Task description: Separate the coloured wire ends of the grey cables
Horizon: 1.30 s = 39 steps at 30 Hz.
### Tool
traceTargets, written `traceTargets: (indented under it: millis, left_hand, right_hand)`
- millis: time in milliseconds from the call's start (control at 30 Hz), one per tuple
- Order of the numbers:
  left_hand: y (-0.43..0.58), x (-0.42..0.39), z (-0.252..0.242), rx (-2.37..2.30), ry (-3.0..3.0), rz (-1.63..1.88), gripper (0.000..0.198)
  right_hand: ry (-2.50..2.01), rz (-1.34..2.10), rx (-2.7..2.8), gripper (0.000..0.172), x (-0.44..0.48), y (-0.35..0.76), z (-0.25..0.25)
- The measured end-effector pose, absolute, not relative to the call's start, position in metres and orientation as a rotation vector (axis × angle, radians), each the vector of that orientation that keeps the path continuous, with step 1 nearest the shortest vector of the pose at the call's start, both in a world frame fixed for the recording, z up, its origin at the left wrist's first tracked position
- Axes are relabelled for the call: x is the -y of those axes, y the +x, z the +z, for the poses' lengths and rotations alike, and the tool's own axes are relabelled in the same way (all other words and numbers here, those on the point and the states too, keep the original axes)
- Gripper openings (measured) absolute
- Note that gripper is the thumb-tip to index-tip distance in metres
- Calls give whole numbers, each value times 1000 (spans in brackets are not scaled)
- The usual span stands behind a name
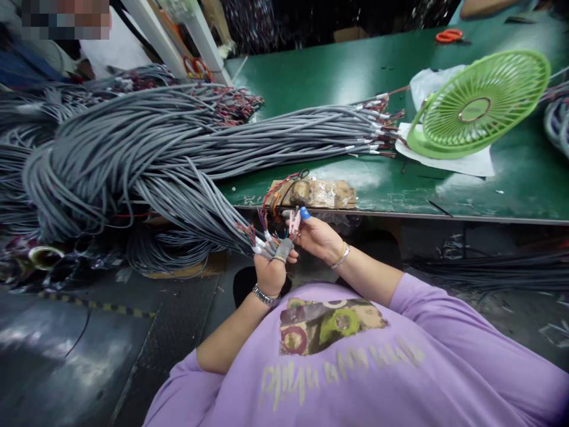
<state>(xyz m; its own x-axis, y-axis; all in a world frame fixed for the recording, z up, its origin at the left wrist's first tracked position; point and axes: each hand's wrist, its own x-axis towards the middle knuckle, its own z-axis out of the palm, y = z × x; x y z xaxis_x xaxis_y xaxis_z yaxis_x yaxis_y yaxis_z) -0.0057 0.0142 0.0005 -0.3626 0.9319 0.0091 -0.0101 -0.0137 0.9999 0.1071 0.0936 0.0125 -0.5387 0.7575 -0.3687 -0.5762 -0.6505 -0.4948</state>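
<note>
My left hand (271, 274), with grey wrapping on its thumb, is closed around the end of a grey cable (260, 244). Thin coloured wires (281, 238) fan out from the cable end beside the thumb. Close by on the right, my right hand (322, 238) is closed on a small pink tool (294, 223), whose exact kind I cannot make out. A blue cover (304, 213) sits on one of its fingertips. More cable ends with white sleeves and bare coloured wires lie against my left hand.
A thick bundle of grey cables (133, 136) covers the left of the green table (320, 71). At the table's front edge lies a wooden block (333, 194) with wires. A green fan (484, 107) stands at right, orange-handled scissors (448, 36) behind it.
</note>
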Motion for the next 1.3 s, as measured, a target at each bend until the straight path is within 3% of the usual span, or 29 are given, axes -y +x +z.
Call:
traceTargets:
  millis: [700, 1000, 1133, 1300]
  left_hand:
    - [-7, -12, 7, -1445, 1037, 1469, 27]
    - [-16, 0, -1, -1418, 1026, 1514, 27]
    - [-17, 1, -2, -1437, 1085, 1499, 26]
    - [-16, 1, 2, -1493, 1167, 1432, 24]
  right_hand:
    - [-687, 2194, 398, 35, -90, 108, 8]
    - [-616, 2398, 554, 58, -93, 123, -7]
    - [-570, 2482, 769, 52, -90, 134, -7]
    - [-705, 2269, 1008, 41, -78, 133, 1]
